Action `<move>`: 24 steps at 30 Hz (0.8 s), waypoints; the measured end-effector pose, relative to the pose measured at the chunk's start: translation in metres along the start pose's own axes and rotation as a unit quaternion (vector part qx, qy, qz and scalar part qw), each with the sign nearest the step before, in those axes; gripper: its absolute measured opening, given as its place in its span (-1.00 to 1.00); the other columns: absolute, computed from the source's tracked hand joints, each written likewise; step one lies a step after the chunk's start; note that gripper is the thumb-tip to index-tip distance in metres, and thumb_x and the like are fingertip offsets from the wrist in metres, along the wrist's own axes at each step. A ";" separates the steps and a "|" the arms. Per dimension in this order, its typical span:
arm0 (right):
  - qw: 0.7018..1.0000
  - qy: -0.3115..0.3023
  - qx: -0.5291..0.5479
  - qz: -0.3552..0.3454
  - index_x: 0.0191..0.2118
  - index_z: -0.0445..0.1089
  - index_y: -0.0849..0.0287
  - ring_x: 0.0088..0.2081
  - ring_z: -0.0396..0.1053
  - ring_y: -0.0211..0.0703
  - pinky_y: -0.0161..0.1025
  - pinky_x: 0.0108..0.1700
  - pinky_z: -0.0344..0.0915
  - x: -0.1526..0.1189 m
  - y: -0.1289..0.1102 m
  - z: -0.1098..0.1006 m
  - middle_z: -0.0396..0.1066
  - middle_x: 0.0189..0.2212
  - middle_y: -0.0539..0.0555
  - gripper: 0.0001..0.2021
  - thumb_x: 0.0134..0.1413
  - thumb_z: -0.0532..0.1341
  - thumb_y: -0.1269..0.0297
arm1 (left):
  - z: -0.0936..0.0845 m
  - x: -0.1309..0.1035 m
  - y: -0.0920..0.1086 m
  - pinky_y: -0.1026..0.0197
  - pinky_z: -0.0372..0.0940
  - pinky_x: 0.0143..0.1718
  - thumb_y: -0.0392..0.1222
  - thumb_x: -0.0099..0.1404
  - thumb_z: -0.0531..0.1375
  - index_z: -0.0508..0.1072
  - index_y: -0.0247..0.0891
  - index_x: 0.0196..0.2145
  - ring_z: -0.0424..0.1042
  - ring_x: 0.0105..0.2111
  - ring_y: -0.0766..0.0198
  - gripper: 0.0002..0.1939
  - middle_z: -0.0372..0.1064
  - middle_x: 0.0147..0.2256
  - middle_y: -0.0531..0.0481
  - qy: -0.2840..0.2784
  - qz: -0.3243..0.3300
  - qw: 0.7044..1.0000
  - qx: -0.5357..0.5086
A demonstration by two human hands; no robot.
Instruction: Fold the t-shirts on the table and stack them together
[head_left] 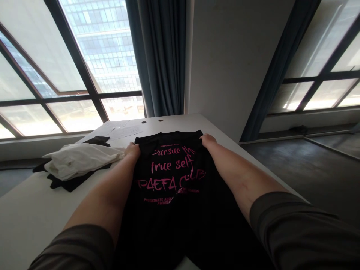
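A black T-shirt point(168, 217) with pink lettering is stretched between my two hands over the white table point(22, 217). My left hand point(132, 151) is closed on its far left corner, beside the pile of clothes. The far right corner is pinched in my right hand point(208, 141), close to the table's right edge. Folds in the fabric break up some of the printed words. The near part of the shirt hangs toward me, dark and hard to make out.
At the left lies a pile with a white garment point(81, 159) over black ones point(73, 183). Papers point(125, 131) rest farther back, near two round holes in the tabletop. Beyond the table are a blue curtain point(160, 56), a wall point(225, 63) and windows point(109, 48).
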State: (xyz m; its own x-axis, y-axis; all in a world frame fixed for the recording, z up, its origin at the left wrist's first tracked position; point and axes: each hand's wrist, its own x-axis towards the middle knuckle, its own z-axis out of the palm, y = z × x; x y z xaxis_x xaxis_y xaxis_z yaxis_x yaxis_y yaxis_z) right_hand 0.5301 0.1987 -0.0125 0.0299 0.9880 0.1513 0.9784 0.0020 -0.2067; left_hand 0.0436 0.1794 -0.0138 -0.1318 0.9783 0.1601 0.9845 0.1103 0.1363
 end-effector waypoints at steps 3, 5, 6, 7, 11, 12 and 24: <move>0.999 0.002 -0.021 0.041 0.29 0.45 0.18 0.40 0.11 0.43 0.30 0.34 0.14 -0.011 -0.006 0.002 0.18 0.40 0.42 -0.52 0.46 0.02 0.12 | 0.001 -0.009 0.005 -0.37 0.11 0.31 0.03 0.53 0.04 0.57 -0.21 0.19 0.03 0.41 -0.41 -0.52 0.16 0.39 -0.35 0.025 0.044 0.999 0.009; 0.999 -0.002 -0.032 0.031 0.34 0.40 0.16 0.50 -0.13 0.40 0.32 0.43 -0.06 -0.019 -0.015 0.005 0.00 0.50 0.34 -0.49 0.48 -0.02 0.13 | 0.003 -0.013 0.013 -0.32 -0.04 0.40 0.12 0.54 -0.01 0.53 -0.19 0.24 -0.05 0.46 -0.34 -0.44 0.14 0.43 -0.27 0.006 0.091 0.996 0.011; 0.999 -0.013 -0.036 0.020 0.38 0.36 0.14 0.53 -0.18 0.34 0.28 0.47 -0.13 -0.023 -0.021 0.006 -0.03 0.52 0.30 -0.48 0.48 -0.03 0.11 | 0.005 -0.015 0.019 -0.26 -0.05 0.41 0.17 0.53 -0.01 0.49 -0.18 0.29 -0.02 0.46 -0.29 -0.41 0.15 0.44 -0.26 -0.014 0.114 0.993 0.010; 0.999 -0.029 -0.038 0.007 0.41 0.32 0.11 0.53 -0.18 0.29 0.26 0.48 -0.16 -0.026 -0.027 0.008 -0.01 0.52 0.27 -0.46 0.49 -0.03 0.07 | 0.007 -0.017 0.025 -0.21 -0.02 0.40 0.22 0.52 0.00 0.44 -0.18 0.33 0.03 0.45 -0.26 -0.36 0.16 0.44 -0.27 -0.037 0.134 0.990 0.008; 0.993 -0.104 -0.043 -0.031 0.52 0.12 0.03 0.53 -0.07 0.24 0.25 0.48 -0.13 -0.043 -0.050 0.017 0.03 0.52 0.25 -0.32 0.45 -0.01 -0.15 | 0.012 -0.032 0.042 -0.15 0.03 0.39 0.31 0.48 0.03 0.25 -0.32 0.45 0.04 0.47 -0.24 -0.18 0.04 0.47 -0.40 -0.096 0.188 0.977 -0.002; 0.992 -0.113 -0.044 -0.037 0.55 0.06 0.04 0.53 -0.10 0.24 0.25 0.48 -0.14 -0.048 -0.053 0.018 -0.02 0.54 0.26 -0.29 0.45 -0.02 -0.18 | 0.013 -0.037 0.044 -0.15 0.00 0.41 0.30 0.50 0.00 0.22 -0.33 0.47 0.00 0.49 -0.23 -0.18 -0.01 0.49 -0.39 -0.098 0.199 0.975 -0.005; 0.986 -0.103 -0.032 -0.131 0.58 -0.03 0.00 0.56 -0.21 0.18 0.08 0.53 -0.20 -0.121 -0.021 0.011 -0.18 0.58 0.17 -0.27 0.46 -0.03 -0.18 | -0.007 -0.135 0.007 -0.19 -0.17 0.49 0.18 0.52 0.03 0.19 -0.03 0.50 -0.21 0.54 -0.11 -0.31 -0.17 0.54 -0.07 -0.104 0.272 0.956 -0.036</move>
State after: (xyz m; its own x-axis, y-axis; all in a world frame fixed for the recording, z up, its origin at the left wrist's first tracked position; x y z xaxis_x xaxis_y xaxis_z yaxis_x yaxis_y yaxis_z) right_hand 0.5033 0.0805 -0.0374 -0.2605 0.9654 -0.0088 0.9583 0.2575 -0.1242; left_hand 0.0673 0.0472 -0.0279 0.4312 0.9018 0.0298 0.8892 -0.4303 0.1554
